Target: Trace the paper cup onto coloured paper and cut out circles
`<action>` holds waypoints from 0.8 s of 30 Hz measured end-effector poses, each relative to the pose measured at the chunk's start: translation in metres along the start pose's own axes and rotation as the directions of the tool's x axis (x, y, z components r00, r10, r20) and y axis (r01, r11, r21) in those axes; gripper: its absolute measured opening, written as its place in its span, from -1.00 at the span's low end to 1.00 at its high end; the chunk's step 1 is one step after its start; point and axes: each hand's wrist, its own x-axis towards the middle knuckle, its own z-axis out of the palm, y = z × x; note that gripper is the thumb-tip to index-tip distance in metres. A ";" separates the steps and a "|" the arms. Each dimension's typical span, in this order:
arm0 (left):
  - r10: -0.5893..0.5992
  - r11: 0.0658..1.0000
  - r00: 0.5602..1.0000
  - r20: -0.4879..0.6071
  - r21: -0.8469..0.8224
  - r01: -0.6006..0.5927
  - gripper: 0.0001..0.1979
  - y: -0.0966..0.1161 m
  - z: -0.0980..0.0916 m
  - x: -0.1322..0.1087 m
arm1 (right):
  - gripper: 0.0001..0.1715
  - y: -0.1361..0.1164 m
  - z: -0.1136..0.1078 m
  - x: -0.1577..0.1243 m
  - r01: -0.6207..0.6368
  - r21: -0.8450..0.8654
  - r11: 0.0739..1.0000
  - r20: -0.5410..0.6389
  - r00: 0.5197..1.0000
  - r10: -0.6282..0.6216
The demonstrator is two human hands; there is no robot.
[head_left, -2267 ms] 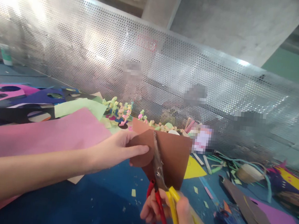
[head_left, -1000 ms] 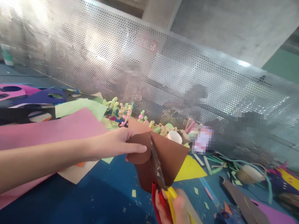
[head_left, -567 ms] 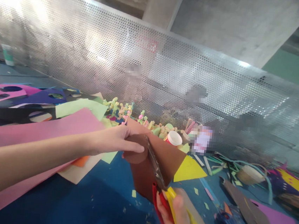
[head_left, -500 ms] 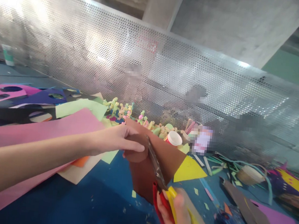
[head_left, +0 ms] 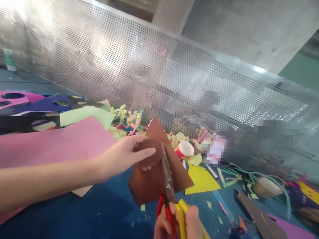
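My left hand (head_left: 124, 155) pinches a sheet of brown paper (head_left: 148, 180) and holds it up above the blue table. A rounded flap of the same paper curls under my fingertips. My right hand (head_left: 185, 233), at the bottom edge, grips scissors (head_left: 169, 195) with red and yellow handles. The blades are in the brown paper, just right of my left fingers, pointing away from me.
A large pink sheet (head_left: 41, 144) and dark cut sheets (head_left: 22, 110) lie at left. A yellow scrap (head_left: 200, 178), a red-and-white cup (head_left: 184, 149), small paper figures (head_left: 125, 118) and strips sit by the perforated metal screen (head_left: 163, 78). More scraps clutter the blue table (head_left: 82, 217) at right.
The brown paper has turned clockwise so one corner now points up. The scissors have cut further along the curve and their handles have spread apart.
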 end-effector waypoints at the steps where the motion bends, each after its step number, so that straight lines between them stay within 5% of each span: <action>1: 0.020 1.000 1.000 0.021 0.020 -0.020 -0.79 0.000 0.000 0.000 | -0.15 -0.001 0.000 0.000 0.008 0.005 1.000 0.003 1.000 -0.008; 24: 0.023 0.990 0.996 0.086 0.134 -0.034 -0.76 0.010 0.002 -0.006 | -0.11 0.007 0.001 0.004 0.096 0.110 0.989 0.010 0.995 -0.098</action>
